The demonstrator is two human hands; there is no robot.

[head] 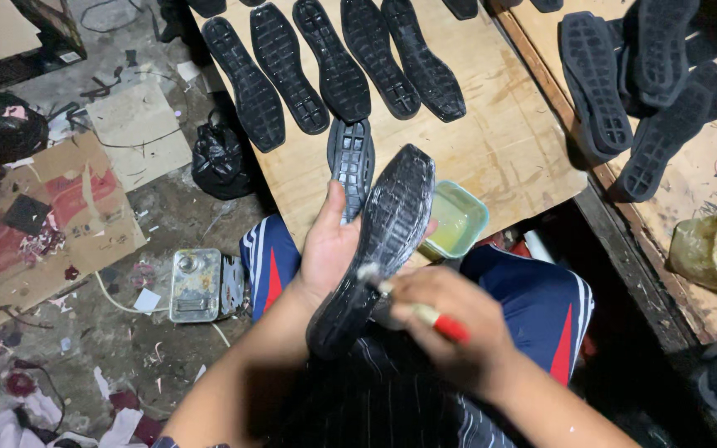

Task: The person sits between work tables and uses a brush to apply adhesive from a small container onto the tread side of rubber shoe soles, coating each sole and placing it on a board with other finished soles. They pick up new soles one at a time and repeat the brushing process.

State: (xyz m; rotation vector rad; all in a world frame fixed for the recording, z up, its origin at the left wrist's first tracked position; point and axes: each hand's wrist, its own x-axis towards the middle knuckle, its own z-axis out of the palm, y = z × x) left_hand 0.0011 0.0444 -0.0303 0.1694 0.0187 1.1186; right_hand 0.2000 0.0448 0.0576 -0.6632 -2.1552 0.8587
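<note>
My left hand grips a black rubber shoe sole, tilted with its grooved inner side up and shiny with wet glue. My right hand, blurred by motion, holds a small brush with a red handle, its bristle tip touching the lower middle of the sole. A second black sole lies on the wooden board just beyond my left thumb. A small green tub of yellowish glue sits at the board's near edge, right of the held sole.
Several black soles lie in a row on the board, and more are piled on a table at right. A yellowish glue-crusted container stands far right. A metal can, black bag, cardboard and scraps litter the floor.
</note>
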